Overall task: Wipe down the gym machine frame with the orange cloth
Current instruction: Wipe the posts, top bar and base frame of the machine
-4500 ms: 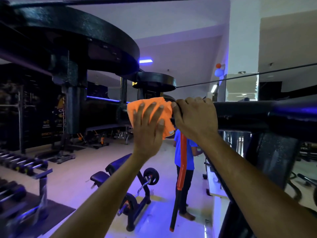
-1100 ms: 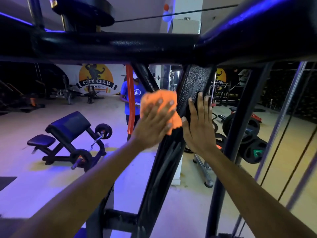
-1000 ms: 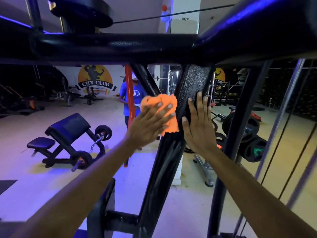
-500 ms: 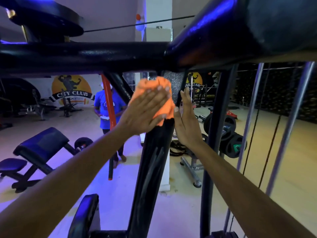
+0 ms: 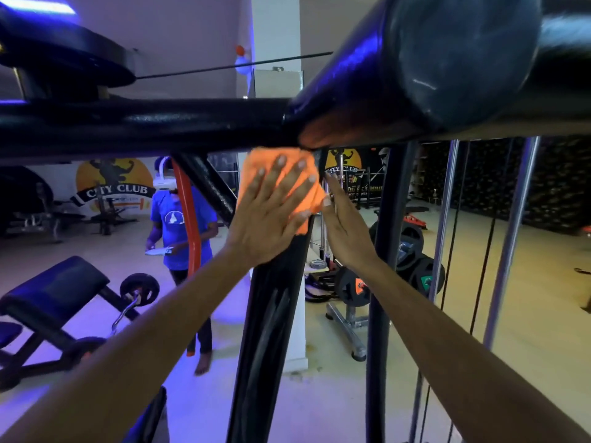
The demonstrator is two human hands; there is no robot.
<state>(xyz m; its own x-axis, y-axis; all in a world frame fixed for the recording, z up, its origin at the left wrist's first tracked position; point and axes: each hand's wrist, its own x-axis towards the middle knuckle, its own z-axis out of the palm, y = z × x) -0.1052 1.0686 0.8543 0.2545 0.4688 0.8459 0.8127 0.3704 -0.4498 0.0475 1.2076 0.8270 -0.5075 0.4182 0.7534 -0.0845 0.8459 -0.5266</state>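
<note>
Your left hand (image 5: 271, 219) lies flat with fingers straight and spread, pressing the orange cloth (image 5: 281, 183) against the upper end of the slanted black upright (image 5: 271, 314) of the gym machine frame, just beneath the joint where that upright meets the horizontal black crossbar (image 5: 144, 126). The cloth is bunched between your palm and the metal, with its top edge touching the underside of the joint. Your right hand (image 5: 345, 231) is also open, fingers straight and together, its edge set against the right side of the same upright, just beside the cloth; it holds nothing. A thick dark tube (image 5: 447, 59) runs overhead from the joint toward the upper right. To the right stand a second black post (image 5: 383, 251) and chrome guide rods (image 5: 444, 235). Behind the frame, a person in a blue shirt (image 5: 179, 225) stands beside an orange-red bar (image 5: 190, 225), a padded bench (image 5: 57, 289) sits at lower left, weight plates (image 5: 412, 270) rest on a rack, and a "CITY CLUB" wall logo (image 5: 115, 183) shows on the far wall.
</note>
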